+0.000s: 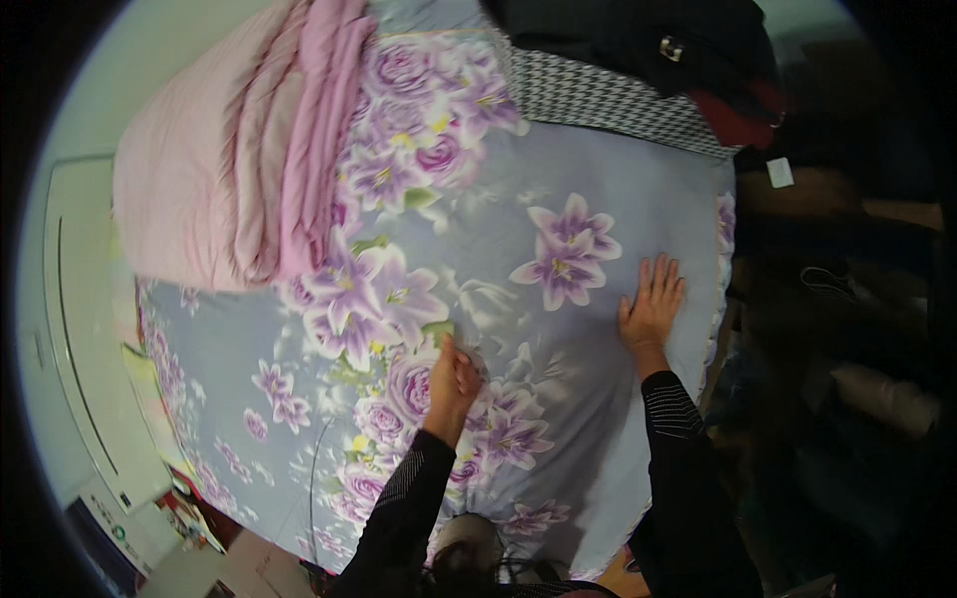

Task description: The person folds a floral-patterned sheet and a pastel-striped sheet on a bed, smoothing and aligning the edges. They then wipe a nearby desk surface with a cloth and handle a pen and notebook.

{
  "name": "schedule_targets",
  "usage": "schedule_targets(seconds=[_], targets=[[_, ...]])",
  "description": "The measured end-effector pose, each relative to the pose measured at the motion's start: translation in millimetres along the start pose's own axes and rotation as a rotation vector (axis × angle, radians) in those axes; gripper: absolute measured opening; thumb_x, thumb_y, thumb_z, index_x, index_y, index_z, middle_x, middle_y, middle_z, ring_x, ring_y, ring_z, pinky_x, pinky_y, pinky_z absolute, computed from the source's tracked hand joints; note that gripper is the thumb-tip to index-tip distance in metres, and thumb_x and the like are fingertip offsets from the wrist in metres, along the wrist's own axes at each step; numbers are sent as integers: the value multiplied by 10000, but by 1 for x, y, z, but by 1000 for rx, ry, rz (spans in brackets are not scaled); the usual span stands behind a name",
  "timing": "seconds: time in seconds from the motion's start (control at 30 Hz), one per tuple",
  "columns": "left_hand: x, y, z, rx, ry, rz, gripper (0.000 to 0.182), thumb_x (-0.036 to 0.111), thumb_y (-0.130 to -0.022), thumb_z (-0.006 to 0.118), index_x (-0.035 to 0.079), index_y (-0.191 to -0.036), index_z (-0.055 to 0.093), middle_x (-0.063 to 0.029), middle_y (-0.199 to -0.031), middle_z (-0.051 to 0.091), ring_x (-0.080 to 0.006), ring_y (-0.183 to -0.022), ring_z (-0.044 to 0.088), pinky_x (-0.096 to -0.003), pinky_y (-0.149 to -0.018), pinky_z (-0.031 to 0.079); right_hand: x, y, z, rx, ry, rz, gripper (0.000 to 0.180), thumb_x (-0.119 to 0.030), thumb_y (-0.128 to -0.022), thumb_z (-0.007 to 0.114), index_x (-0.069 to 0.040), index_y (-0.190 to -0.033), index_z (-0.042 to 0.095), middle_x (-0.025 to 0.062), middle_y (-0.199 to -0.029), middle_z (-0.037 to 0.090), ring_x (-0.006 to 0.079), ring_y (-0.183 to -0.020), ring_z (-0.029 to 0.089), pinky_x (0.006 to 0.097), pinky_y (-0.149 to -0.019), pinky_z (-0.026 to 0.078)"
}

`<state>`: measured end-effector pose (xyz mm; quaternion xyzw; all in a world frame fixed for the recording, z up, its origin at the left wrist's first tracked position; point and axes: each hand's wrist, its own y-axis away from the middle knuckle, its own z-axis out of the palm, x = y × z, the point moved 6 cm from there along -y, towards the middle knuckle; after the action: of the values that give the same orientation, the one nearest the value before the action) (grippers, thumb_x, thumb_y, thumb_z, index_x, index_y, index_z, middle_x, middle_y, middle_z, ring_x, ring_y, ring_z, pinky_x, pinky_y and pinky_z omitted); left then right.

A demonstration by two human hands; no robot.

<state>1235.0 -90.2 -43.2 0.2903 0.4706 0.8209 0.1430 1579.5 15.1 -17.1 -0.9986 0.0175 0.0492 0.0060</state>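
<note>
A grey bed sheet (598, 179) printed with purple lilies and roses spreads over the bed before me. My right hand (652, 306) lies palm down on it near the right edge, fingers slightly spread, holding nothing. Over the printed roses in the middle is my left hand (454, 380), turned on its side with the thumb forward and the fingers curled. Whether it pinches any cloth cannot be made out. The sheet looks mostly smooth, with soft creases close to my body. One knee (469, 532) rests at the near edge, between my arms.
A thick folded pink quilt (187, 179) sits at the far left. Black clothing (598, 30) with a metal buckle and a houndstooth cloth (598, 93) lie at the far right. A white appliance (90, 321) stands along the left; dark, unclear things fill the right side.
</note>
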Motion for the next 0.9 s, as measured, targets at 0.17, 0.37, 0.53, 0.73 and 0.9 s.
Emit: schedule_targets(seconds=[0.17,0.37,0.53,0.73,0.9], targets=[[-3,-39,5,176,-1,-159,552,628,-904,565,160,-620,494,33,-411,289,-115,-300,229,-272,-301,169,-3,-2,-7,-86,-8,28,759,-324,-835,614,-82,-1500,340,180,-1608,177,402,-1484,117,563,-1193,61],[-3,-38,-1,215,9,-165,551,585,-893,624,135,-604,495,20,-409,297,-134,-296,232,-288,-304,174,-4,-3,-8,-81,-22,47,748,-310,-834,623,-77,-1490,350,181,-1609,173,402,-1486,107,569,-1189,64],[-4,-35,-4,345,-34,-138,552,562,-889,653,121,-597,493,14,-415,317,-144,-296,250,-297,-301,190,-6,-6,-11,-56,-28,-17,779,-263,-832,609,-40,-1508,291,217,-1605,152,422,-1483,98,580,-1185,58],[-7,-43,-5,317,22,-125,545,565,-889,649,133,-593,499,20,-401,327,-141,-283,287,-290,-285,202,-7,-5,-21,-147,-36,-14,720,-327,-876,597,-60,-1492,338,218,-1592,186,430,-1471,142,586,-1179,80],[-6,-46,-13,331,-49,-98,566,609,-874,638,133,-601,499,29,-403,325,-129,-285,265,-288,-294,200,34,-48,-51,-113,-215,-14,585,-278,-889,625,-37,-1398,466,214,-1416,441,380,-1352,354,547,-1131,217]])
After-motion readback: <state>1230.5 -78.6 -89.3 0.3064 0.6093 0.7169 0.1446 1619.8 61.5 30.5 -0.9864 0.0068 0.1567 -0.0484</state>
